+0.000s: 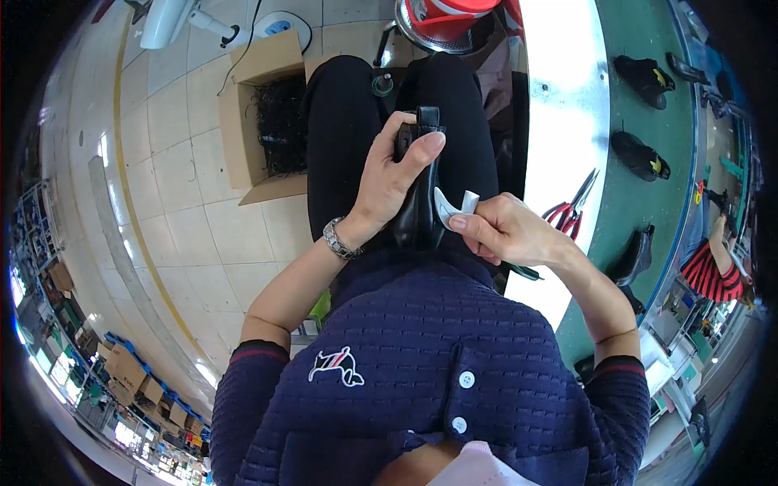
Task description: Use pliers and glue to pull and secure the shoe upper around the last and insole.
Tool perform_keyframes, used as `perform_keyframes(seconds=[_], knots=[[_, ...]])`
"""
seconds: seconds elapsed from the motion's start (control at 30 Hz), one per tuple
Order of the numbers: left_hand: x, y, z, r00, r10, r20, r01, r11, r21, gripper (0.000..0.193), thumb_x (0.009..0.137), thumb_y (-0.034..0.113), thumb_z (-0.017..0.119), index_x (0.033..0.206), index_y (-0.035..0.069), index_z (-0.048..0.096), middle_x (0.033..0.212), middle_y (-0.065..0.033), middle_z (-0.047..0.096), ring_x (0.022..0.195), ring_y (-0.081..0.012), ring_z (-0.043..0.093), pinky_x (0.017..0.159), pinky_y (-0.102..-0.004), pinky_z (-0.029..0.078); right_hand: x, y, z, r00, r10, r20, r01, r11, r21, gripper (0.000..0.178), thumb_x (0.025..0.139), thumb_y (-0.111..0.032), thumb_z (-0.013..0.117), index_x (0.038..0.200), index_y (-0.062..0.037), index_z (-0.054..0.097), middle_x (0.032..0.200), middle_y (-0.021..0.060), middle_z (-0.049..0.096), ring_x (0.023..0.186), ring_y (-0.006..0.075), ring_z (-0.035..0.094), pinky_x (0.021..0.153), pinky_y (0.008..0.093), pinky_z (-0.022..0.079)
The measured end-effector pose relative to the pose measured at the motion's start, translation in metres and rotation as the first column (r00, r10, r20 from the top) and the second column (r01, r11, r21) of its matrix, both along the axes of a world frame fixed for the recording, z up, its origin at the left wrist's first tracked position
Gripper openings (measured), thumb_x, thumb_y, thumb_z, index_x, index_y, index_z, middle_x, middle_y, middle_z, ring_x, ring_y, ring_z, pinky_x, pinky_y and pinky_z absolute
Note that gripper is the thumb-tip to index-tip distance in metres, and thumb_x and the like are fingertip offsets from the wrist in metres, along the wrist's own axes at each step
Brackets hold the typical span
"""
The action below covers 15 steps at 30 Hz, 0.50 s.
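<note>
A glossy black leather shoe stands between my thighs, its far end carrying a loop-like tab. My left hand is wrapped round its far part, thumb lying along the top. Against its right side rests the tip of a curved white piece, thin and pointed; I cannot tell what it is made of. My right hand pinches this piece between thumb and bent fingers. A dark green end sticks out below the right palm, perhaps the handle of a tool; the rest is hidden.
Red-handled scissors or pliers lie on the white ledge at my right. Beyond it, a green conveyor carries several black shoes. On the floor to the left is an open cardboard box of black scraps. A red bucket sits on a stool ahead.
</note>
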<state>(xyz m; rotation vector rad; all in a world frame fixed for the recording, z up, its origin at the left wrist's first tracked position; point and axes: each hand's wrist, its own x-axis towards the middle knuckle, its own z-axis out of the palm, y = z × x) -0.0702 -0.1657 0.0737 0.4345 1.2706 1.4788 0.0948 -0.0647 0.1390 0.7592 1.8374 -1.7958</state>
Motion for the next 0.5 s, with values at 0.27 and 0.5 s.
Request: perform_keyframes(seconds=[0.27, 0.5], knots=[[-0.008, 0.007, -0.008, 0.998, 0.066, 0.008, -0.065, 0.997, -0.034, 0.036, 0.088, 0.04, 0.068, 0.093, 0.006, 0.057, 0.076, 0.0051, 0.049, 0.068, -0.0034, 0.043, 0.063, -0.0208, 0.038, -0.021, 0.001, 0.01, 0.988, 0.019, 0.153, -0.024, 0.999, 0.027, 0.061, 0.099, -0.044, 0.048, 0.056, -0.0024, 0.059, 0.045, 0.0076, 0.053, 0.04, 0.0183, 0.055, 0.046, 0.0302, 0.045], [-0.007, 0.009, -0.018, 0.993, 0.107, -0.045, -0.107, 0.994, 0.002, 0.043, 0.089, 0.046, 0.066, 0.104, 0.007, 0.056, 0.082, 0.0037, 0.051, 0.072, -0.0039, 0.047, 0.068, -0.0201, 0.042, -0.019, -0.018, 0.011, 0.994, 0.078, 0.07, -0.105, 0.774, 0.625, 0.061, 0.099, -0.045, 0.047, 0.06, 0.0006, 0.063, 0.046, 0.0101, 0.055, 0.042, 0.0238, 0.06, 0.04, 0.0309, 0.043]])
